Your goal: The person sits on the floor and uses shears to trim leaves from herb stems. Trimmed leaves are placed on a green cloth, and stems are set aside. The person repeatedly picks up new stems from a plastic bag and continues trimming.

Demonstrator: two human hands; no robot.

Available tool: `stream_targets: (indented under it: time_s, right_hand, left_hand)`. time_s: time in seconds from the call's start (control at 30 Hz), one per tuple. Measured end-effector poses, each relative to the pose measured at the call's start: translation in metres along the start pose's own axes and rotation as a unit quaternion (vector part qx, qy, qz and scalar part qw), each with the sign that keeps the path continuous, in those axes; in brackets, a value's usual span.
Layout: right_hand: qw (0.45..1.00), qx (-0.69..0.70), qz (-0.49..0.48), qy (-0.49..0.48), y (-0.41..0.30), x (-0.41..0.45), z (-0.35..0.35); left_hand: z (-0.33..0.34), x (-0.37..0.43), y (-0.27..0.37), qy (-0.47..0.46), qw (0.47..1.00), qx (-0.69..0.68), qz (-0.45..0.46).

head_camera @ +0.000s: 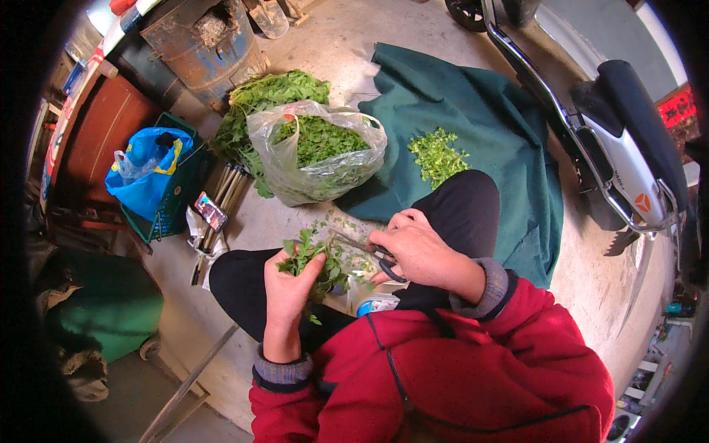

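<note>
My left hand (291,282) grips a bunch of leafy greens (327,266) above my lap. In my right hand (421,249) is a pair of dark-handled scissors (360,243), whose blades point left and reach the stems of the bunch. Beyond my knees, a clear plastic bag (316,183) full of cut greens stands on the floor. Behind it lies a larger heap of leafy greens (299,86). A small pile of pale green sprigs (437,158) rests on a dark green cloth (476,116) to the right. Between my legs, a container is partly hidden by my hands.
At the left, a green plastic basket (152,230) holds a blue bag (141,183); beside it a phone (211,211) rests on a folded tripod (227,191). A rusty metal drum (205,50) stands at the back, a scooter (620,149) at the right. A long stick (191,382) is lower left.
</note>
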State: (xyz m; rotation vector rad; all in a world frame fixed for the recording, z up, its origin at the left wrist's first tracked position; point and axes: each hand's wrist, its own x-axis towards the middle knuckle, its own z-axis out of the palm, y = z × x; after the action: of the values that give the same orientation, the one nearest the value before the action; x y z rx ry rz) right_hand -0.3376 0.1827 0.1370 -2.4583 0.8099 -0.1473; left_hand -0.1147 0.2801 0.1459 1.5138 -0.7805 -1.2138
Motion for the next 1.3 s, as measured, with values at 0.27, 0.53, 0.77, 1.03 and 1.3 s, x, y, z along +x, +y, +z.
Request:
stream_targets:
  time_s: [0.27,0.53,0.77,1.03,1.3]
  right_hand:
    - [1.000,0.012,-0.004,0.013,-0.002,0.003,0.005]
    - [0.999,-0.012,-0.011,0.029,-0.005,0.002,0.003]
    - [0.999,-0.030,-0.013,0.025,-0.007,0.002,0.001]
    - [1.000,-0.011,0.011,0.021,-0.008,0.003,-0.004]
    - [0.893,0.424,0.005,0.152,-0.031,0.024,-0.017]
  left_hand:
    - [0.005,0.001,-0.003,0.015,0.997,0.059,0.050]
    - [0.004,-0.002,-0.001,0.014,0.998,0.055,0.035]
    - [0.003,-0.004,-0.002,0.018,0.997,0.058,0.050]
    - [-0.012,-0.004,-0.001,0.026,0.994,0.098,0.032]
    - [-0.002,-0.005,0.001,-0.081,0.996,-0.010,-0.018]
